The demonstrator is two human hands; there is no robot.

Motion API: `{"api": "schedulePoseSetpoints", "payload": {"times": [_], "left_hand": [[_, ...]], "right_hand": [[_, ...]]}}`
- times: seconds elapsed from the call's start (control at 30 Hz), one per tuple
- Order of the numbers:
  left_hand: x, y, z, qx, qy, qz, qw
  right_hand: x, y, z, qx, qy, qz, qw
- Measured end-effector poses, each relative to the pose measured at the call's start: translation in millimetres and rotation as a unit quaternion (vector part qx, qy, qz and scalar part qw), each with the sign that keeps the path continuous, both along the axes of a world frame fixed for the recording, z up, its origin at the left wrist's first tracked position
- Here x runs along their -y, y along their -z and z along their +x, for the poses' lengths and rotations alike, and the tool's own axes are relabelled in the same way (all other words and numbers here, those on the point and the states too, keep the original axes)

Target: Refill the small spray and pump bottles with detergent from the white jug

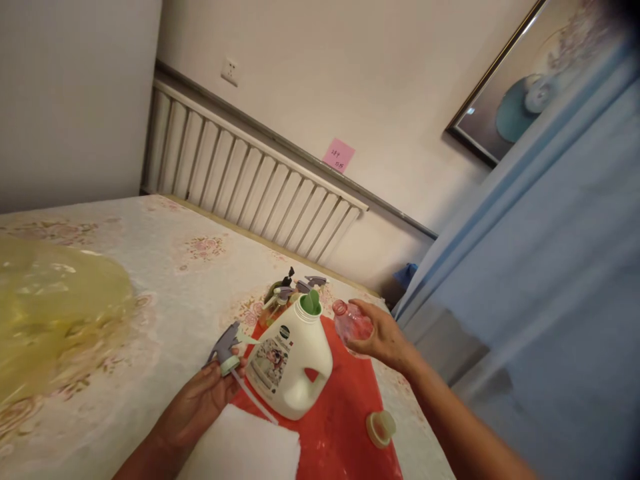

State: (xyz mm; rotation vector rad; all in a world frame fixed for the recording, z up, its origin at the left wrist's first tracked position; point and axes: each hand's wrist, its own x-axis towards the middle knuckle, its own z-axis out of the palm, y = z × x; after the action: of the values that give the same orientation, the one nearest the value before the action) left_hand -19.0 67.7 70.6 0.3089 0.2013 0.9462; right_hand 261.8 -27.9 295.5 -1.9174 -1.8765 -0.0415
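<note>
Nearest, a soft-looking white block (245, 450), perhaps paper or foam, lies over the edge of a smooth, slightly shiny red sheet (345, 427). Toward the right edge of that sheet stands a round, translucent pale-green cap (381, 428).

The left hand (207, 393) pinches a spray head (225, 347) near its pale collar; the head is hard grey plastic, with a thin, whitish straw (255, 399) slanting down in front of the jug (295, 363). Whether straw and jug touch, I cannot tell. The right hand (385, 337) curls round a clear, rounded bottle (353, 323) just beside the jug, its threaded neck bare and tilted toward it. The pink tint may be liquid or the sheet showing through.

The step in hand appears to be managing a sprayer in two parts, head off and neck open. The next move seems to call for a light, steady grip on the thin-walled bottle, its neck kept up, and the long straw held clear of things.

The jug, opaque cream plastic with a moulded handle hole, stands on the sheet with a green spout (312, 303) in its mouth. Behind it cluster more sprayers (283, 297); beyond the flower-printed table (170, 293) runs a ribbed radiator (250, 173).
</note>
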Motion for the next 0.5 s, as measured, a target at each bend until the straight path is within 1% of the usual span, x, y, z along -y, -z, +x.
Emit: {"api": "schedulePoseSetpoints", "payload": {"times": [0.1, 0.23, 0.37, 0.5], "left_hand": [[-7, 5.2, -1, 0.013, 0.009, -0.007, 1.0], [-16, 16.9, -4, 0.036, 0.024, 0.017, 0.999], [-20, 23.4, -4, 0.037, 0.037, 0.044, 0.998], [-23, 26.9, -2, 0.035, 0.036, 0.034, 0.998]], "right_hand": [[-13, -7.2, -3, 0.047, -0.006, -0.026, 0.999], [-24, -17.0, -8, 0.098, 0.005, -0.057, 0.994], [-28, -24.1, -12, 0.139, 0.011, -0.079, 0.987], [-30, -29.5, -16, 0.186, 0.022, -0.094, 0.978]]}}
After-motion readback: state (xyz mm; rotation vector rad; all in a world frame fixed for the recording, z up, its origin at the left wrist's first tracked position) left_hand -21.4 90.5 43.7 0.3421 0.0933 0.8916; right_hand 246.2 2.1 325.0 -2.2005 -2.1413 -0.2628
